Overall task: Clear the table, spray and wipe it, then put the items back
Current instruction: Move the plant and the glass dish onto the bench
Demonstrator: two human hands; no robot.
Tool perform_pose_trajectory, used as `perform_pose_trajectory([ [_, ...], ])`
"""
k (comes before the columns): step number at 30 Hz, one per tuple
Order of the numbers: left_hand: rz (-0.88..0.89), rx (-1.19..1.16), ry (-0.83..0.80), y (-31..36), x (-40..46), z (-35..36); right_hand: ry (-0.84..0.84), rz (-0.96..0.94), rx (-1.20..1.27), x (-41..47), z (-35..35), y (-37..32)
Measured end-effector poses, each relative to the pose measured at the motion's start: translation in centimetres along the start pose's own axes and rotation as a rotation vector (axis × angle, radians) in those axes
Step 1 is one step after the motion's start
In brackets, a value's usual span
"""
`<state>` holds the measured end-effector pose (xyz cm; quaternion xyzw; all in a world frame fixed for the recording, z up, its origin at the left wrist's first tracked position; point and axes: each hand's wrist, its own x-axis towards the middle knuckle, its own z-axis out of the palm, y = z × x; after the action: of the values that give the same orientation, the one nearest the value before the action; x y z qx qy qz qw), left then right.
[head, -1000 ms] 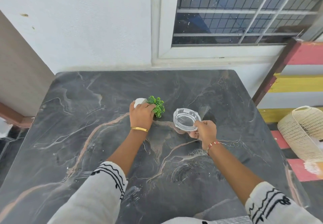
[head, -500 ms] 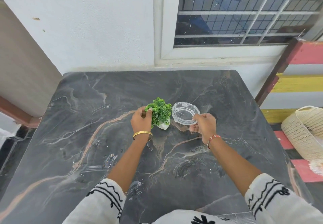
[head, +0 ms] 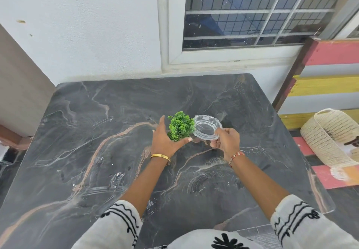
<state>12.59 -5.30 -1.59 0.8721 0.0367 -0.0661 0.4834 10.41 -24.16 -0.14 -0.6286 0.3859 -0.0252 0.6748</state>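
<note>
- The left hand (head: 165, 141) is spreading wide around the plant (head: 180, 126), fingers pointing up on its left side and the thumb (head: 185, 140) reaching under its near side; whether the palm is touching the leaves I cannot tell.
- The plant is standing upright near the middle of the table (head: 97, 151), its pot hidden behind the hand.
- The right hand (head: 227, 143) is pinching the near right rim of the glass dish (head: 206, 127) between thumb and fingers.
- The dish is sitting just right of the plant, its left rim touching or slightly overlapping the leaves, and it is tilting a little toward the camera; whether it is resting on the table or lifted I cannot tell.
- The dark marble table is showing wet streaks and smears toward its near side.
- A gold bangle (head: 160, 157) is sitting on the left wrist, a red thread band (head: 236, 156) on the right.
- A woven basket (head: 330, 138) is lying on the floor to the right of the table, well apart from both hands.
- A barred window (head: 262, 9) is filling the wall behind the table.
</note>
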Motion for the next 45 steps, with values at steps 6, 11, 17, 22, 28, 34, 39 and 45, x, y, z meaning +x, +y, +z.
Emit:
perform_pose_trajectory([
  [6, 0.09, -0.073, 0.019, 1.2, 0.2, 1.1, 0.034, 0.01, -0.001, 0.0, -1.6, 0.4],
  [11, 0.087, -0.062, 0.078, 1.2, 0.1, 1.3, 0.035, 0.013, -0.005, -0.3, -2.2, 0.6],
  [17, 0.064, -0.075, 0.159, 2.1, -0.6, 2.6, 0.024, 0.016, -0.006, -0.6, -4.2, 0.6],
  [22, 0.08, -0.149, 0.171, 4.5, -2.3, 5.1, 0.041, 0.004, -0.018, -0.3, -7.4, 0.6],
  [28, 0.116, -0.204, 0.125, 8.7, -4.8, 10.3, 0.095, -0.003, 0.05, 0.3, -13.7, 0.5],
  [34, 0.126, -0.245, 0.09, 13.6, -9.3, 18.3, 0.147, -0.015, 0.11, 1.5, -23.4, 0.6],
  [39, 0.056, -0.34, 0.063, 17.3, -13.4, 26.4, 0.202, -0.06, 0.052, 2.9, -32.8, 1.1],
  [45, 0.029, -0.337, -0.003, 22.0, -18.2, 35.0, 0.268, -0.01, 0.11, 3.6, -43.0, 1.4],
])
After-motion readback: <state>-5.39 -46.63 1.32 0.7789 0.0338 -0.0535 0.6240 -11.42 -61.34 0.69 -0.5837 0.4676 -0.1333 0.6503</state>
